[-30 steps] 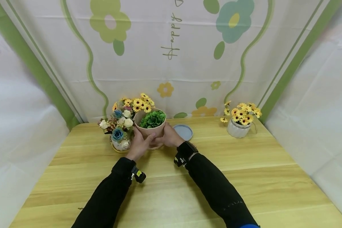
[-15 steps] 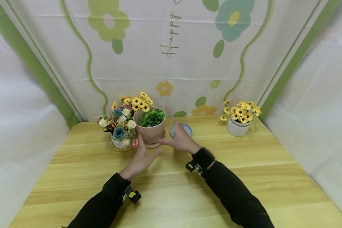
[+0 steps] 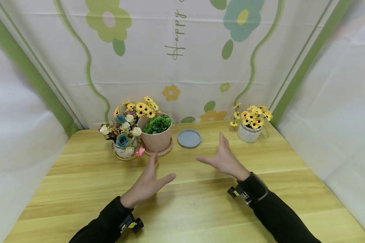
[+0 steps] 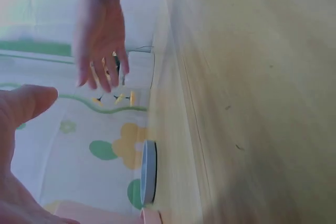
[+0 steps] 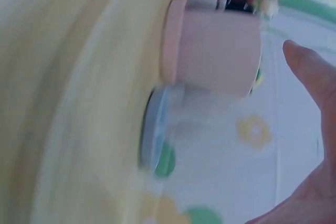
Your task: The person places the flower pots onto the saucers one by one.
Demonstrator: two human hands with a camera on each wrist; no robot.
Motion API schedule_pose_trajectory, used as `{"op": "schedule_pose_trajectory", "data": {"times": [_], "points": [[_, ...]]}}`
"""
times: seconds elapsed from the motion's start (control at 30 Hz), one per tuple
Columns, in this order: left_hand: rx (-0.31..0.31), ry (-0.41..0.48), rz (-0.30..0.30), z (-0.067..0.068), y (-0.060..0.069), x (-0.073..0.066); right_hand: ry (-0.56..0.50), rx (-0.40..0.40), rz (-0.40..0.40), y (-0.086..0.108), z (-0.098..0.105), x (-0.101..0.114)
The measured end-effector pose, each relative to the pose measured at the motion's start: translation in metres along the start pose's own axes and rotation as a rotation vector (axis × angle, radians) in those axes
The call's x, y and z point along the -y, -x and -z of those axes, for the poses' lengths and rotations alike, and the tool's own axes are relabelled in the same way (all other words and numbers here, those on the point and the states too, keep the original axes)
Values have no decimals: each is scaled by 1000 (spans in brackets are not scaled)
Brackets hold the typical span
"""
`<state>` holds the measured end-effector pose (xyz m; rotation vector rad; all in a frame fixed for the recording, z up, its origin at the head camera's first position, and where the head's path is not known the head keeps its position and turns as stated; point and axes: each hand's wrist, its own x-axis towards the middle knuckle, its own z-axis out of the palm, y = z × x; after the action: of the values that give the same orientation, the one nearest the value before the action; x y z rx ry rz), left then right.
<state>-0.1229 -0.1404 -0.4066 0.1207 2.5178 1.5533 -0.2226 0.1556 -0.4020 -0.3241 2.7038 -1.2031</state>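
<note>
A pink flowerpot [image 3: 155, 141] with a green leafy plant [image 3: 158, 124] stands on a pink saucer [image 3: 166, 150] at the back of the table. My left hand [image 3: 147, 184] hovers in front of it, thumb spread from the fingers, holding nothing. Farther right, my right hand [image 3: 226, 158] is in the air with its fingers stretched, also holding nothing. It is between the blue-grey saucer [image 3: 189, 138] and the white pot of yellow flowers [image 3: 249, 132]. Both hands reappear in the wrist views, apart from the pots.
Left of the pink pot, touching or nearly so, stands a white pot of blue and cream roses [image 3: 123, 148] on a yellow saucer. Yellow daisies [image 3: 146, 107] rise behind them. A printed cloth [image 3: 140, 67] hangs along the table's back edge.
Both hands have let go of the pink flowerpot, which stays on its saucer. My left hand has drawn back toward me; my right hand has moved away to the right.
</note>
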Motion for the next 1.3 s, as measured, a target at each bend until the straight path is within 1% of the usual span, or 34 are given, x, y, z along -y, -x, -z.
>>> {"op": "schedule_pose_trajectory", "data": {"times": [0.1,0.23,0.37,0.4,0.5,0.53,0.6,0.73,0.87,0.93,1.0,1.07,1.13,1.2,1.3], "points": [[-18,-13,-35,-6,-9,-2,6,-36,-43,2,16,-23],[-43,10,-84,-18,-30,-4,-21,-92,-98,1,39,-52],[-39,40,-81,-32,-57,-11,-59,-187,-137,-4,61,-74],[-40,39,-90,-35,-64,-14,-62,-211,-149,-5,66,-78],[-54,11,-118,-44,-87,-19,-56,-271,-179,-12,78,-89],[-65,-1,-136,-47,-95,-21,-45,-278,-198,-15,82,-92],[-95,-38,-148,-51,-110,-21,-31,-299,-215,-21,88,-98],[-159,-94,-116,-55,-139,-20,-37,-315,-241,-34,98,-106],[-216,-171,-68,-56,-163,-16,-72,-306,-242,-48,105,-111],[-222,-212,-44,-57,-173,-13,-83,-304,-235,-55,109,-114],[-214,-253,-21,-60,-183,-12,-88,-307,-222,-60,113,-117],[-210,-279,-4,-62,-190,-12,-89,-322,-211,-66,115,-121],[-213,-293,13,-62,-194,-13,-88,-328,-204,-71,116,-124],[-225,-300,30,-61,-195,-15,-92,-343,-192,-75,115,-126],[-229,-291,36,-59,-195,-19,-104,-393,-140,-80,113,-128]]}}
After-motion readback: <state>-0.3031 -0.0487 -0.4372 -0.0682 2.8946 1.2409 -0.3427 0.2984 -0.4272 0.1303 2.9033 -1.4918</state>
